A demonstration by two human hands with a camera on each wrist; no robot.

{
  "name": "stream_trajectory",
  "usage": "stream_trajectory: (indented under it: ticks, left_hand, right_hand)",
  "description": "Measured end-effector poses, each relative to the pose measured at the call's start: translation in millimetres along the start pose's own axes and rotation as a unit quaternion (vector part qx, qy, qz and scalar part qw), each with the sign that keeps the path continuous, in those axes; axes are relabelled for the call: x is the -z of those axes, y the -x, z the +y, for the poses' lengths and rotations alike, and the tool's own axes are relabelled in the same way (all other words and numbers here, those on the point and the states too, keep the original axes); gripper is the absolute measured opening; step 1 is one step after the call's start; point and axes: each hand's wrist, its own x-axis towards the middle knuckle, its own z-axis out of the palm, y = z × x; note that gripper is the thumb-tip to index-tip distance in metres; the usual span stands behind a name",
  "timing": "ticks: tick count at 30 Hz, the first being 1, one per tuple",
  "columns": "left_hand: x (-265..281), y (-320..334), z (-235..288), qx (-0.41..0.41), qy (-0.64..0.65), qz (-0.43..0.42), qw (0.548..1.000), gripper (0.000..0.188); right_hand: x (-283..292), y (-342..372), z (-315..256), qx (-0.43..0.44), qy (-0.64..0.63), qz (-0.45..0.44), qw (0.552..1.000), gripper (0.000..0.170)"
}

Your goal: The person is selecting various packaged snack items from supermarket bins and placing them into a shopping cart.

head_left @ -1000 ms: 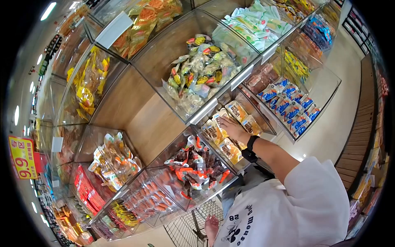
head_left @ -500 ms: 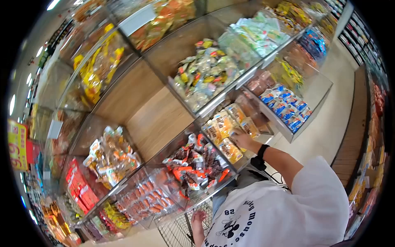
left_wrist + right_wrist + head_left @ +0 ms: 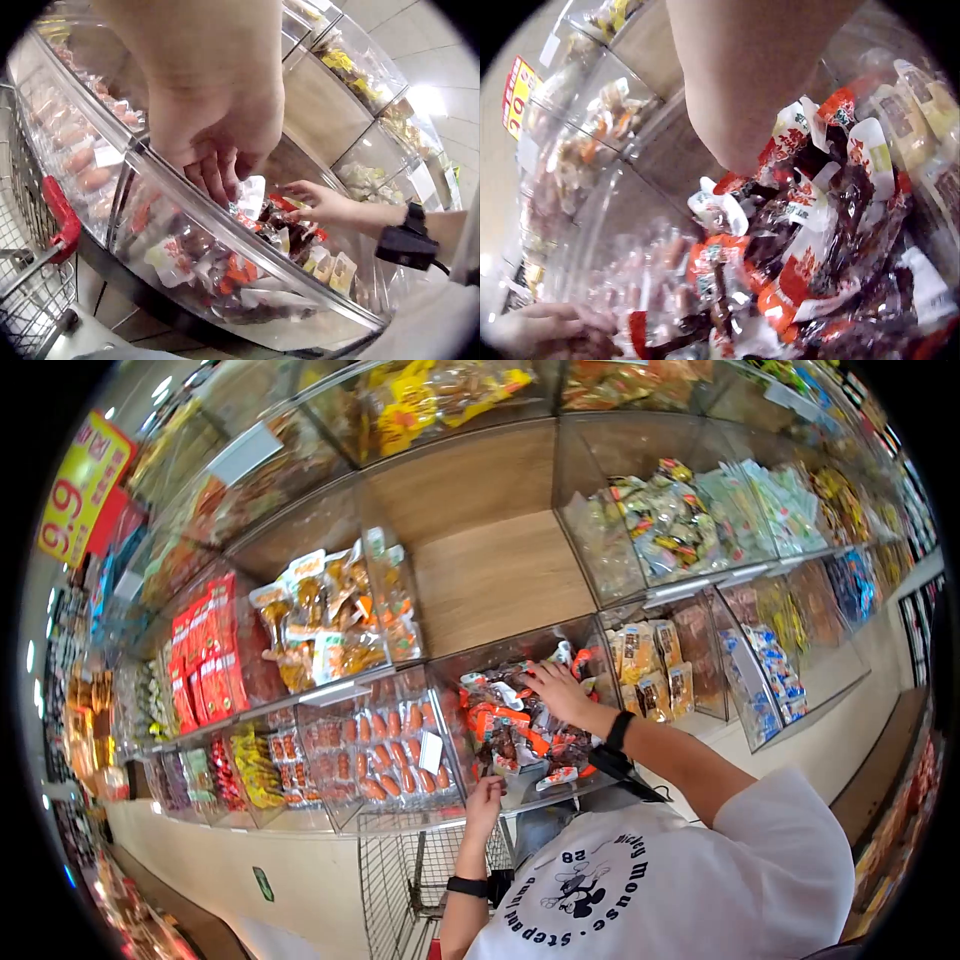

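My right hand (image 3: pixel 560 692) reaches into a clear bin (image 3: pixel 445 745) of shiny packets (image 3: pixel 505 720) with dark contents and orange-and-white labels. Its fingers are extended over the packets at the bin's back right, seen from the side in the left wrist view. At the bin's front left corner is my left hand (image 3: pixel 486 796); the left wrist view shows its fingers (image 3: pixel 212 180) loosely bent above the front rim, close to a white packet end (image 3: pixel 251 196). In the right wrist view the right fingertips are hidden behind the hand, which comes down beside the packets.
Left of the bin are sausage packs (image 3: pixel 395 745); right of it, yellow-brown packs (image 3: pixel 655 670). Behind stands a bare wooden compartment (image 3: pixel 500 570) between bagged snacks. A wire shopping cart (image 3: pixel 385 880) is below the left arm. A yellow price sign (image 3: pixel 85 490) hangs at left.
My right hand has left the yellow-brown packs and moved left into the bin of orange-and-white packets. My left hand has risen from above the cart to the bin's front corner. The view has turned.
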Motion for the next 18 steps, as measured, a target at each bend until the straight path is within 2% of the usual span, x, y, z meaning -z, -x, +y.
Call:
stream_trajectory:
  ticks: [1, 2, 4, 6, 8, 10, 11, 13, 14, 15, 16, 17, 18]
  left_hand:
    - [-4, -1, -12, 0.000, 0.013, 0.002, 1.000, 0.017]
    - [-5, 2, -12, -0.015, 0.038, 0.018, 0.999, 0.017]
    - [-7, 13, -2, -0.046, 0.085, 0.050, 0.994, 0.017]
    - [-4, 32, 9, -0.040, 0.146, 0.099, 0.984, 0.019]
    - [0, 52, 12, -0.031, 0.192, 0.154, 0.969, 0.019]
    - [-2, 62, 2, -0.038, 0.184, 0.189, 0.964, 0.023]
    - [-3, 68, 8, -0.032, 0.186, 0.192, 0.963, 0.025]
    - [-15, 72, 15, -0.026, 0.227, 0.168, 0.959, 0.033]
    - [-25, 71, 24, -0.013, 0.319, 0.145, 0.936, 0.035]
    - [-37, 68, 40, -0.004, 0.408, 0.121, 0.905, 0.037]
    - [-47, 65, 57, 0.004, 0.493, 0.095, 0.865, 0.038]
    - [-56, 67, 77, 0.001, 0.596, 0.083, 0.799, 0.041]
    - [-64, 67, 68, 0.004, 0.595, 0.111, 0.796, 0.038]
  right_hand:
    - [-12, -8, 5, 0.016, 0.022, -0.037, 0.999, 0.035]
    - [-30, -13, 13, 0.051, 0.061, -0.036, 0.996, 0.024]
    - [-26, -23, 14, 0.027, 0.076, -0.119, 0.990, 0.016]
    - [-24, -27, 17, 0.054, 0.046, -0.054, 0.996, 0.015]
    - [1, -27, 12, 0.019, -0.066, 0.007, 0.998, 0.015]
    - [28, -18, 6, -0.011, -0.199, 0.085, 0.976, 0.016]
    - [33, -12, 5, -0.017, -0.278, 0.085, 0.957, 0.014]
    - [74, 6, -9, 0.009, -0.414, 0.001, 0.910, 0.014]
    - [79, 19, -16, 0.074, -0.333, 0.043, 0.939, 0.014]
    - [95, 26, -26, 0.217, -0.236, 0.077, 0.944, 0.014]
    - [102, 35, -36, 0.249, -0.304, 0.025, 0.919, 0.015]
    - [106, 44, -42, 0.386, -0.313, 0.063, 0.866, 0.015]
    - [108, 57, -52, 0.417, -0.307, 0.033, 0.855, 0.015]
